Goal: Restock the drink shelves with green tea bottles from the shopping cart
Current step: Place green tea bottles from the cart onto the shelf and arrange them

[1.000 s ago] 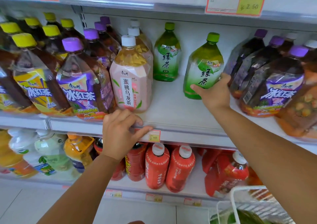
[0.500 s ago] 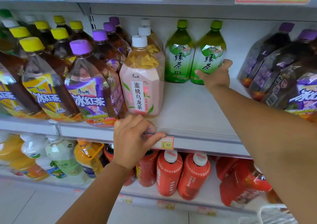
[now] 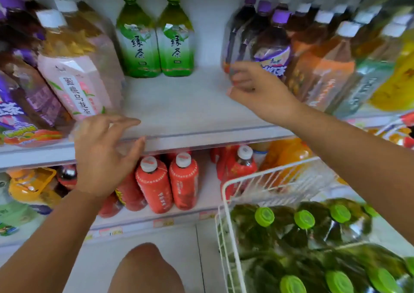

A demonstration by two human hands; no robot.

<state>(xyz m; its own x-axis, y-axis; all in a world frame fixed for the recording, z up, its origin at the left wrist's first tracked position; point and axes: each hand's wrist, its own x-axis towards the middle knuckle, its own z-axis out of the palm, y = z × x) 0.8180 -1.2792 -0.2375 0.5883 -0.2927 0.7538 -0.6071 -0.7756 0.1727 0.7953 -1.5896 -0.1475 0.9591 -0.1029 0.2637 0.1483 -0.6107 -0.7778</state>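
Between placements: hovering left hand [image 3: 100, 158] and right hand [image 3: 257, 91] empty, fingers [image 3: 125, 120] loosely spread, before shelved green tea bottles [image 3: 174, 46]. Probably needing reaching below-right of them into shopping cart [image 3: 275, 172].

A: Where are the tea bottles [image 3: 139, 46]?
B: Two stand upright, touching, far back on the shelf [image 3: 190, 109]. Green-capped bottles [image 3: 304, 227] lie in the cart [image 3: 275, 176], near right.
A: And the hands?
B: The left hand [image 3: 105, 156] is at the shelf's near edge, fingers spread. The right hand [image 3: 257, 88] is over the shelf, loosely curled, beside a purple-capped bottle [image 3: 272, 46].
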